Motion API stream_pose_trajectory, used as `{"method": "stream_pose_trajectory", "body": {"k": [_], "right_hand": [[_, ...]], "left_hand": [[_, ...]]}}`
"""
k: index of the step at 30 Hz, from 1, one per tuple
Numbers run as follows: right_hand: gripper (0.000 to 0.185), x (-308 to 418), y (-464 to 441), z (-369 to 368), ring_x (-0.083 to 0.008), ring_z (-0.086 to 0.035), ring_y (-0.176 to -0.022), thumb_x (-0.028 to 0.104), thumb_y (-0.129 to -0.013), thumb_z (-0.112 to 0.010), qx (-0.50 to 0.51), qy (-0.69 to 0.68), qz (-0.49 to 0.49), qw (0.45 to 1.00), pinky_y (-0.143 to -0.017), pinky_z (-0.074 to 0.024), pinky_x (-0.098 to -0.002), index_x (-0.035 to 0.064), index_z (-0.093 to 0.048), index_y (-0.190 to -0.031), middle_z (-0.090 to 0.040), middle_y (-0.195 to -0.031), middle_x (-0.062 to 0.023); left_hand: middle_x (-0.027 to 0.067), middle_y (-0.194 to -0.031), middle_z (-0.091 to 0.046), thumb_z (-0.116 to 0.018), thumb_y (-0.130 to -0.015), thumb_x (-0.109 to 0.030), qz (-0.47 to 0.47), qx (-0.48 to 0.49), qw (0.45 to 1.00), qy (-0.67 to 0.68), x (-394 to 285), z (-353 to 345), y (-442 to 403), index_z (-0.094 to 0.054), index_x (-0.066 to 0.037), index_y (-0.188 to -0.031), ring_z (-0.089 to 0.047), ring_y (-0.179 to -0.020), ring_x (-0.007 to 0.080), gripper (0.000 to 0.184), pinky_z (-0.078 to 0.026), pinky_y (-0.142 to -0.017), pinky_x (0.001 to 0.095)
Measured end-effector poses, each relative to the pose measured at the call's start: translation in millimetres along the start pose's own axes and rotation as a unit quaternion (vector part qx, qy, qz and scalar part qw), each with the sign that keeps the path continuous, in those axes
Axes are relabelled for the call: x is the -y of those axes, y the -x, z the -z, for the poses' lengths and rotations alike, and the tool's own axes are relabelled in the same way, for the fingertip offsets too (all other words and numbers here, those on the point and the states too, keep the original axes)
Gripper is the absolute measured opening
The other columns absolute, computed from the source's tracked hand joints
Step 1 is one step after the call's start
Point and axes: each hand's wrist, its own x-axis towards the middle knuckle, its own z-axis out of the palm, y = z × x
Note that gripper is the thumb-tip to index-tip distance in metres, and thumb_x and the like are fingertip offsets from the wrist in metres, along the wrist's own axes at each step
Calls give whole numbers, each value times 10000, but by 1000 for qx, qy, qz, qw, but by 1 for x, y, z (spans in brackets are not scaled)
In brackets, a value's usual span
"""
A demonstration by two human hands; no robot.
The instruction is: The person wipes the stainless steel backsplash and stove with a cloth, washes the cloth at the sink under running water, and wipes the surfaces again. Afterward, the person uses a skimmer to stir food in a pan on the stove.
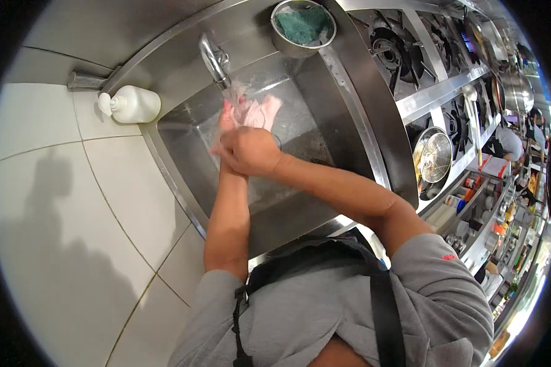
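Head: RH (251,150) curled on L wrist (229,168).

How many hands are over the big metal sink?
2, both over the sink. The left hand is below the tap, and the right hand crosses in front, hiding part of it.

The limp item (262,112) is pale pink, the scourer (301,24) green, the bottle (136,104) white (the shirt (309,300) grey).
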Motion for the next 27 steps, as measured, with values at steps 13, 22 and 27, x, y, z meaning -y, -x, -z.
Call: {"method": "stream_pose_trajectory", "body": {"k": [13, 22, 27], "right_hand": [[231, -23, -37, 13, -331, -728, -862, 353, -787, -697, 132, -28, -152, 979, -830, -562, -474, 143, -773, -846, -750, -913, -124], [471, -94, -50, 47, -376, -703, -907, 516, -911, -609, 173, 23, -142, 974, -826, -550, -499, 73, -747, -996, -740, -993, -210], [477, -76, -65, 73, -399, -665, -792, 501, -932, -630, 285, -231, -180, 913, -748, -522, -473, 45, -745, -1011, -704, -893, -256]], "left_hand": [[75, -1121, -692, -432, -1078, -382, 20, -257, 966, -30, 14, -53, 7, -633, -80, -1215, -672, -1043, 207, 389, -547, -908, 344], [57, -1003, -693, -498, -1082, -366, 93, -174, 977, -80, 1, -91, 11, -639, -85, -1087, -657, -928, 216, 314, -537, -845, 395], [21, -945, -618, -648, -1010, -309, -8, -48, 987, -155, -38, -71, 0, -611, -36, -1138, -510, -686, 142, 303, -417, -566, 282]]}}
